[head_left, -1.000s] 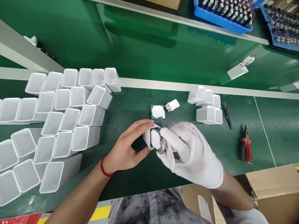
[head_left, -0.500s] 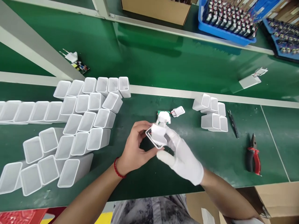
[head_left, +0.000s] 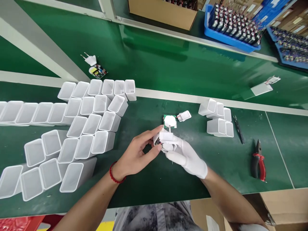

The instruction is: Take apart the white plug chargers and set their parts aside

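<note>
My bare left hand (head_left: 137, 152) and my white-gloved right hand (head_left: 186, 155) meet over the green mat, both closed on a small white plastic charger housing (head_left: 166, 138) whose metal plug pin sticks up. The circuit board seen earlier is no longer visible in it. Just behind it on the mat lies a green circuit board (head_left: 169, 121) with a white round pad, wired to a small white plug cap (head_left: 185, 115).
Several empty white housings (head_left: 81, 128) are stacked on their sides at the left. A smaller stack (head_left: 218, 120) stands at the right, with tweezers (head_left: 238, 129) and red-handled pliers (head_left: 258, 160) beyond. A blue tray of parts (head_left: 231, 27) and a cardboard box (head_left: 163, 11) sit across the conveyor.
The green board my right hand was pressing into the housing has gone inside. Both hands turned the housing so its plug end faces up. The view shifted slightly.
</note>
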